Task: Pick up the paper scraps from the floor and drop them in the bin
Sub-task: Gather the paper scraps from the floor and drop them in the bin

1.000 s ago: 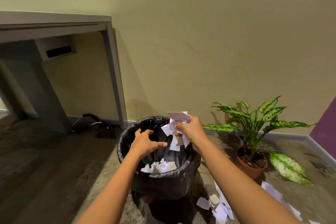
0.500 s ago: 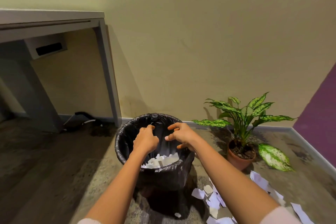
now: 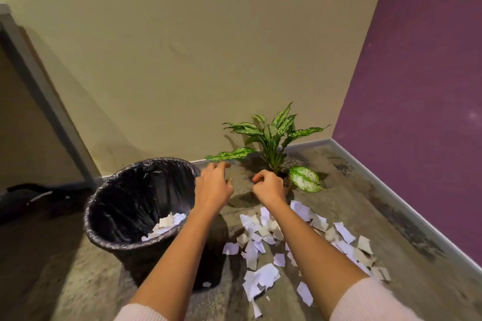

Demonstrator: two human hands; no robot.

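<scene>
A round bin (image 3: 109, 238) lined with a black bag stands on the floor at the left, with white paper scraps (image 3: 167, 224) lying inside it. Many more white paper scraps (image 3: 263, 276) are strewn over the floor to the right of the bin. My left hand (image 3: 212, 185) hovers just past the bin's right rim, fingers apart and empty. My right hand (image 3: 268, 186) is further right, above the floor in front of the plant, its fingers curled in with nothing visible in them.
A potted plant (image 3: 273, 146) with speckled green leaves stands near the corner, just beyond my right hand. A purple wall (image 3: 417, 86) closes the right side. A grey desk leg (image 3: 49, 101) slants down at the left, with dark cables (image 3: 28, 195) on the floor beside it.
My right hand let its bundle of scraps fall into the bin. Both hands have since moved right, off the bin's opening, and the view has swung right toward the scraps on the floor.
</scene>
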